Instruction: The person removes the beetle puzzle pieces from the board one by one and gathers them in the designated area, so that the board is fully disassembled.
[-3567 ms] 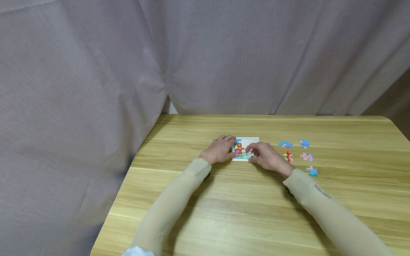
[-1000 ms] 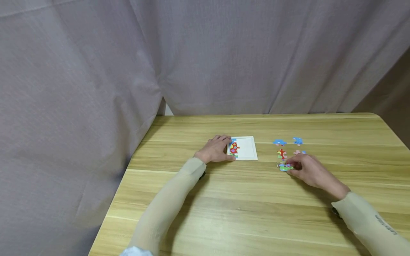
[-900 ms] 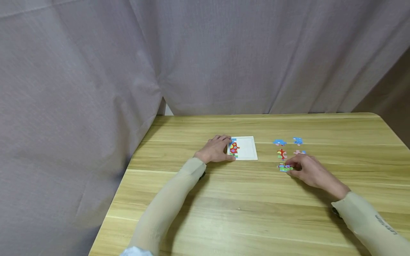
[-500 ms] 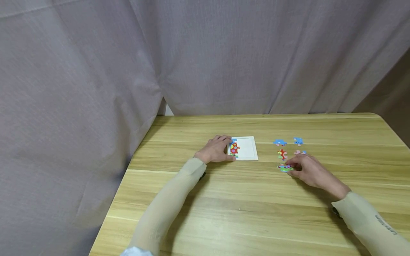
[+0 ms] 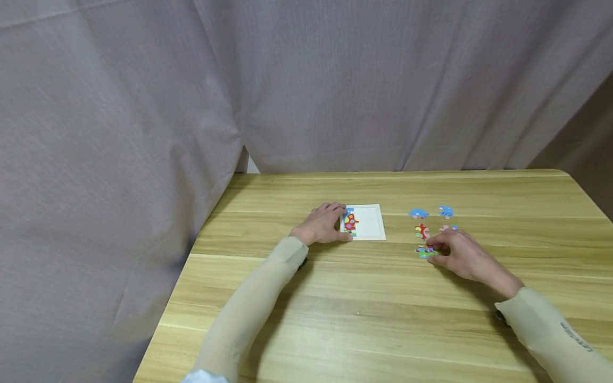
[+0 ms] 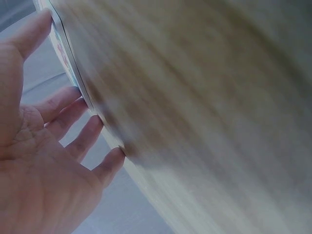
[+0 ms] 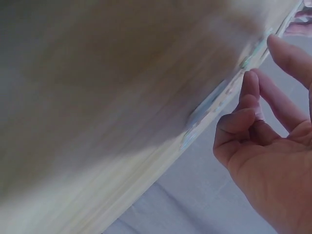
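Observation:
In the head view my left hand (image 5: 322, 223) rests at the left edge of a white puzzle tray (image 5: 382, 223). Its thumb lies by the near corner and its fingers by the far one; the left wrist view shows these fingers (image 6: 89, 134) loosely extended along the edge. A strip of joined pieces with a red spotted mushroom (image 5: 350, 221) fills the tray's left side. To the right, thumb and forefinger of my right hand (image 5: 464, 255) pinch a green and blue puzzle piece (image 5: 423, 252), low over the table.
Other pieces lie nearby: a red one (image 5: 422, 231), two blue ones (image 5: 419, 213), and a pink one (image 5: 445, 227) partly hidden by the right hand. The wooden table (image 5: 325, 308) ends at a grey curtain (image 5: 330, 96) behind and to the left.
Since the oldest frame, my right hand has moved right from the tray with the green and blue puzzle piece. Over the last second both hands stay nearly still.

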`<move>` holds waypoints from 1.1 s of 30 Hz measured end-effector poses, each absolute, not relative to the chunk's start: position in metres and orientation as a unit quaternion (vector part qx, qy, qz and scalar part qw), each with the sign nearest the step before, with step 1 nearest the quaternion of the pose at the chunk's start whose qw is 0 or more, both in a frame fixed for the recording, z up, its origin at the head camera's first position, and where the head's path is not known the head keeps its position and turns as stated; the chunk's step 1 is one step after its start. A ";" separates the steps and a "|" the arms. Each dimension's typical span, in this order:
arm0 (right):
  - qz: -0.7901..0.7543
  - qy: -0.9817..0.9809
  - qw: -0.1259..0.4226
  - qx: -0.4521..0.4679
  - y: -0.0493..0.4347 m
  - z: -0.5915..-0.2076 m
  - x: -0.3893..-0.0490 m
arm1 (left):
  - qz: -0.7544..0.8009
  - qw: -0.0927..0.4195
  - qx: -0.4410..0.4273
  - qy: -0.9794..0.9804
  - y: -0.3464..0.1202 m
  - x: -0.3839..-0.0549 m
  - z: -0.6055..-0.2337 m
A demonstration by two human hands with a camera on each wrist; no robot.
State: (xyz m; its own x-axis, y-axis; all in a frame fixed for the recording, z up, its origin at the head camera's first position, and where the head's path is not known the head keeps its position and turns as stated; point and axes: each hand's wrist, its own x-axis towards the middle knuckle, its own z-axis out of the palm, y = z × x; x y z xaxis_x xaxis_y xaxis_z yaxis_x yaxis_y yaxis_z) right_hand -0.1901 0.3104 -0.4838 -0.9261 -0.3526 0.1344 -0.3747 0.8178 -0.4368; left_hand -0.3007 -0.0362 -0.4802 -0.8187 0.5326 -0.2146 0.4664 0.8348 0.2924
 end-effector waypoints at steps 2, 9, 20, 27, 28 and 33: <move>0.236 -0.954 0.026 0.184 0.307 -0.481 -0.192 | 0.112 0.145 0.264 0.947 -0.036 -0.301 -0.480; 0.270 -0.948 0.017 0.169 0.275 -0.470 -0.209 | 0.110 0.143 0.267 0.947 -0.036 -0.301 -0.481; 0.302 -0.937 -0.005 0.176 0.211 -0.470 -0.251 | 0.097 0.138 0.267 0.949 -0.035 -0.304 -0.482; 0.306 -0.935 -0.016 0.178 0.180 -0.477 -0.282 | 0.098 0.135 0.274 0.947 -0.035 -0.304 -0.480; 0.307 -0.935 -0.018 0.176 0.176 -0.477 -0.285 | 0.098 0.136 0.274 0.947 -0.035 -0.304 -0.480; 0.310 -0.938 -0.040 0.148 0.159 -0.481 -0.297 | 0.102 0.139 0.271 0.947 -0.038 -0.304 -0.480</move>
